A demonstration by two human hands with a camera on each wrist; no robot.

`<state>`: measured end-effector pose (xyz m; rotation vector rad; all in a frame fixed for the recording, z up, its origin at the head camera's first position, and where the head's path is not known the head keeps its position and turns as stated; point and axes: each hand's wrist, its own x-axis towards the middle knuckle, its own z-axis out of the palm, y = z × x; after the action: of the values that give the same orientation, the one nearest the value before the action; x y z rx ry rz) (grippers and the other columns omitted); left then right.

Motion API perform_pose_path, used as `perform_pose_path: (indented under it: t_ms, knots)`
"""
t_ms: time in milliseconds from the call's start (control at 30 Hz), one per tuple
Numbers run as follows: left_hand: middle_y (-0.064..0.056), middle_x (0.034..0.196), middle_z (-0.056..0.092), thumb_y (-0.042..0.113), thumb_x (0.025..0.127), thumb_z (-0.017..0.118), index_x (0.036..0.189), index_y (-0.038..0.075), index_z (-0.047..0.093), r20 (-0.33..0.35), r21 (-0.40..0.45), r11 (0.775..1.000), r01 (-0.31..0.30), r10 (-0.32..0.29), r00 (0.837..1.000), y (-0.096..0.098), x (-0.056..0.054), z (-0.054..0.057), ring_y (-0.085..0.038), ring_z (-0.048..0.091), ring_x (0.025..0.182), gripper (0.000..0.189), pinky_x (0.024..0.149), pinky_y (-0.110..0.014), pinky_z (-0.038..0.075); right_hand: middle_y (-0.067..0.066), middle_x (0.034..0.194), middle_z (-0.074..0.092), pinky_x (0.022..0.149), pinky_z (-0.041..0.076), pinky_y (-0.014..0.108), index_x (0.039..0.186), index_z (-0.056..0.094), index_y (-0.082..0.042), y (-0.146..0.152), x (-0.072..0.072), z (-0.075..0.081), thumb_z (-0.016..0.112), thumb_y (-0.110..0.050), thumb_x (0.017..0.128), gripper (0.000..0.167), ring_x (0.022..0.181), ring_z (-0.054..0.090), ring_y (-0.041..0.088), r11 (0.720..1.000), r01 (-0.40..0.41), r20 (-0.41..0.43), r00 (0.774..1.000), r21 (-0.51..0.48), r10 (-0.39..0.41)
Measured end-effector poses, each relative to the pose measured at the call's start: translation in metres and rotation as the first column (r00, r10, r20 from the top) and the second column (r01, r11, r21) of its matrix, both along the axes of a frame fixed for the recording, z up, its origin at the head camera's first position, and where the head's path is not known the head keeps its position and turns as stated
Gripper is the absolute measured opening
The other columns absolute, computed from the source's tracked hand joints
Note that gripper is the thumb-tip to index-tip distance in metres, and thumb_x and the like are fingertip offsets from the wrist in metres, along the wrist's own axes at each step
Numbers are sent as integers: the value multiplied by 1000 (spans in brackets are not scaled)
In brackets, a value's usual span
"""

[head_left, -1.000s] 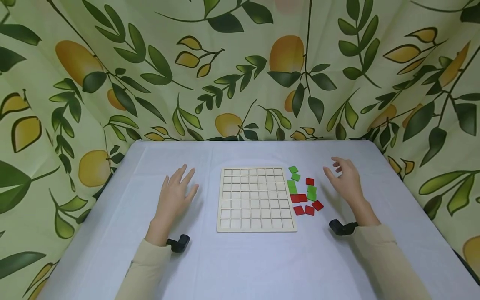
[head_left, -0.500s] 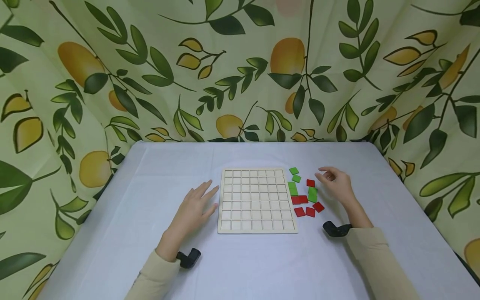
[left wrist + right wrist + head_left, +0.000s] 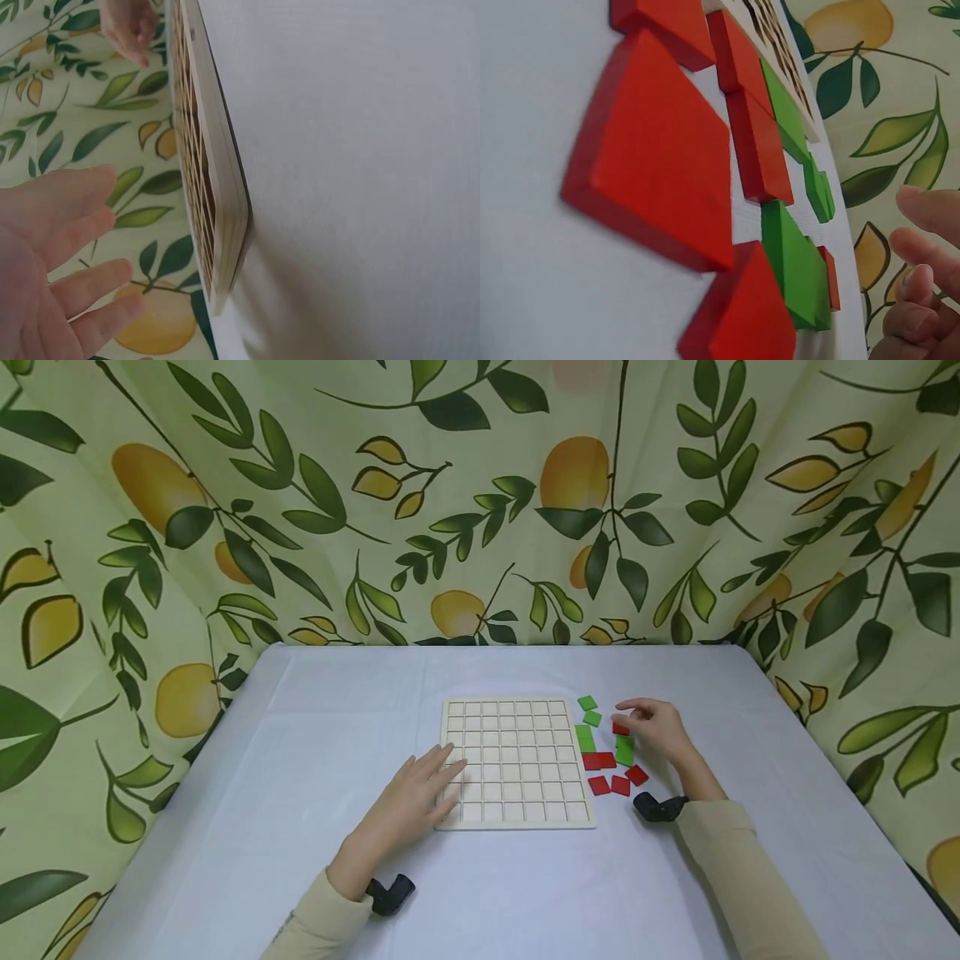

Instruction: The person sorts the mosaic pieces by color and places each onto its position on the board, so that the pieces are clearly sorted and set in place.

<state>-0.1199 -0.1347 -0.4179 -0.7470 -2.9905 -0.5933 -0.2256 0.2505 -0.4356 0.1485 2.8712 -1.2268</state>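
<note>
A pale wooden grid board [image 3: 525, 772] with square cells lies flat on the white table. My left hand [image 3: 408, 797], fingers straight and spread, hovers over the board's left edge; in the left wrist view its fingers [image 3: 90, 289] hold nothing. To the right of the board, my right hand [image 3: 658, 731] reaches over a red square tile [image 3: 620, 728], thumb and index finger extended and apart. From the right wrist, that red tile [image 3: 829, 277] shows on the table, with the hand's fingers [image 3: 922, 244] beyond it and nothing between them.
Several green tiles [image 3: 585, 738] and red tiles [image 3: 598, 761] lie loose along the board's right side, some touching. A patterned curtain [image 3: 480, 527] hangs behind the white table [image 3: 495, 893]. Each wrist wears a small black camera [image 3: 660, 807].
My left hand has moved right, from beside the board to over its left edge. My right hand has moved left and down to the red tile. The tiles have stayed put.
</note>
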Motion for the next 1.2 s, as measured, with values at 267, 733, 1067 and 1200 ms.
perform_pose_path:
  t_ms: [267,733,1067,1200]
  knots:
    - [-12,157,36,27,94,59,143,16,48,60,-20,998,51,-50,997,7,3,-5,-34,33,146,51,117,-60,28,1,67,47,59,37,20,120,64,3,-2,-15,-8,68,-24,89,41,76,44,19,998,-66,48,997,20,65]
    - [-13,158,33,30,96,57,144,16,46,139,-105,990,90,-75,987,19,8,-10,-36,28,148,51,117,-60,28,10,87,52,63,39,22,120,65,1,-8,-29,-11,70,-24,87,42,93,45,22,997,-76,170,983,28,71]
    - [-12,158,33,30,98,51,142,19,49,182,-133,985,112,-87,979,21,7,-11,-35,28,149,45,118,-59,28,5,76,49,59,37,22,117,66,3,-10,-29,-12,72,-22,85,41,85,44,21,997,-79,172,982,27,73]
    - [-12,158,34,27,98,51,141,21,51,193,-126,982,141,-115,974,21,7,-10,-34,29,148,43,117,-59,29,3,72,47,59,37,23,115,67,4,-10,-28,-11,72,-21,85,39,83,44,20,997,-73,171,983,20,68]
